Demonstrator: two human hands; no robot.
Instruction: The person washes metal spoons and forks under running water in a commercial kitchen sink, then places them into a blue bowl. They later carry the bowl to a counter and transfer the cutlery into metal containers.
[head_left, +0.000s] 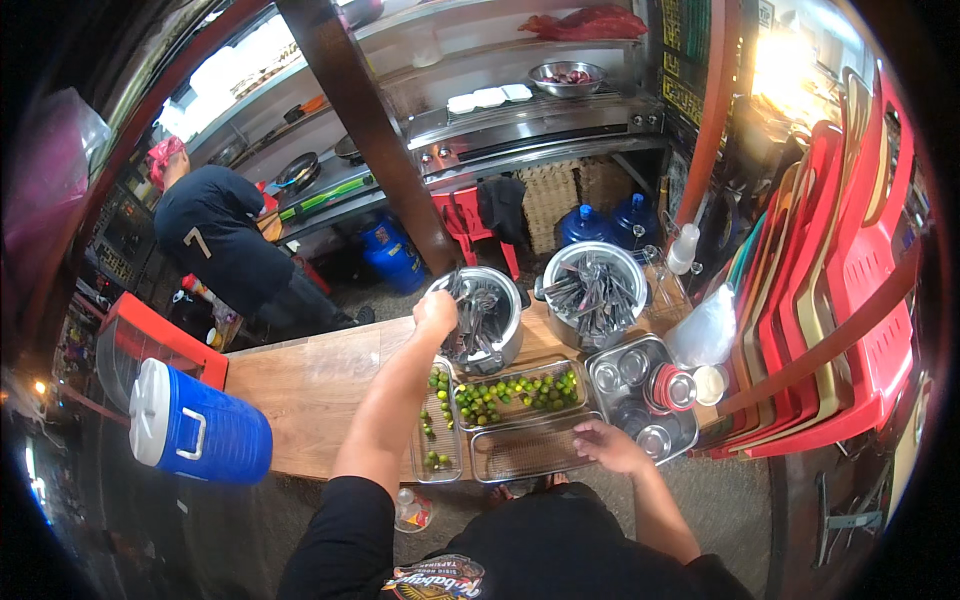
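Note:
My left hand (435, 311) is curled at the left rim of a metal pot (511, 341) packed with cutlery (474, 319). Whether it grips cutlery or the pot is hidden. My right hand (611, 446) hovers by the right end of a bare wire-mesh tray (525, 454), fingers apart and nothing in them. Behind that tray, a second mesh tray (517, 426) holds small green citrus fruits (517, 396). More fruits lie in a narrow mesh tray (436, 474) to the left. A second pot (596, 255) of cutlery stands to the right.
A metal tray (600, 390) with glass jars and red lids stands right, beside a plastic bag (703, 326) and stacked chairs (862, 300). A blue cooler (217, 427) sits at the wooden counter's (322, 390) left end. Beyond a post (375, 112), a co-worker (221, 240) bends over another counter.

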